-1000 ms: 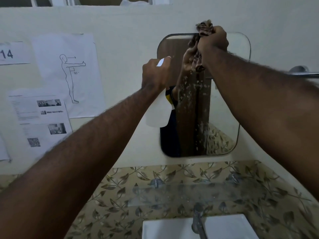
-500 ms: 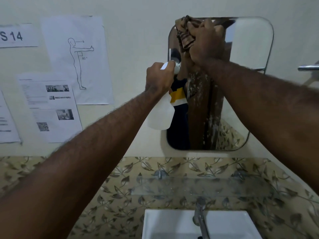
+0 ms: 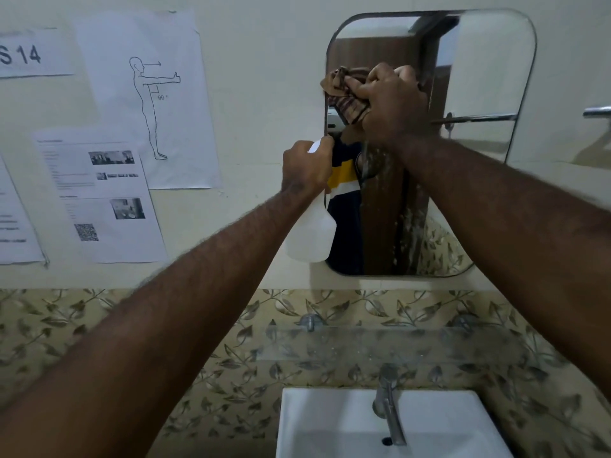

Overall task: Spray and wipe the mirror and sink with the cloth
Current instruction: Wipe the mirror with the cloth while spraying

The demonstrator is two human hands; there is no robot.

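Note:
A rounded wall mirror [image 3: 479, 77] hangs above a white sink [image 3: 330, 424]. My right hand [image 3: 393, 104] presses a bunched brown striped cloth [image 3: 344, 94] against the mirror's upper left part, near its left edge. My left hand [image 3: 305, 170] grips the neck of a white spray bottle [image 3: 310, 233], held upright just in front of the mirror's left edge. Wet droplets streak the glass below the cloth.
A steel tap [image 3: 388, 404] rises over the sink, under a glass shelf [image 3: 380, 345] on leaf-patterned tiles. Printed sheets [image 3: 142, 94] are taped to the wall at left. A metal rail [image 3: 596, 111] sticks out at the far right.
My right hand has dragged the cloth from the mirror's top edge down and left across the glass. The bottle hand stays beside the left edge. The view has tilted.

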